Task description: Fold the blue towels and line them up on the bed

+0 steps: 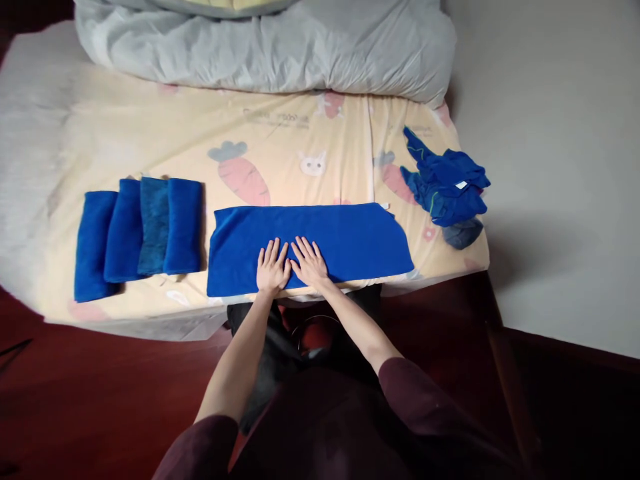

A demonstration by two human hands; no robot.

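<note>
A blue towel (360, 240) lies spread in a long flat strip along the near edge of the bed. My left hand (273, 268) rests flat on its middle, fingers stretched out. Close beside it my right hand (310, 263) also presses flat on the cloth, fingers spread. The two thumbs nearly meet. A small white tag (385, 206) sticks out at the towel's far right corner. To the left, several folded blue towels (183, 227) lie side by side in an overlapping row.
A crumpled blue cloth heap (453, 183) with a white label lies at the right, a dark grey bundle (463, 234) under its near side. A rolled grey quilt (280, 50) spans the back of the carrot-print bed sheet (290, 143). A pale wall (560, 167) stands at the right.
</note>
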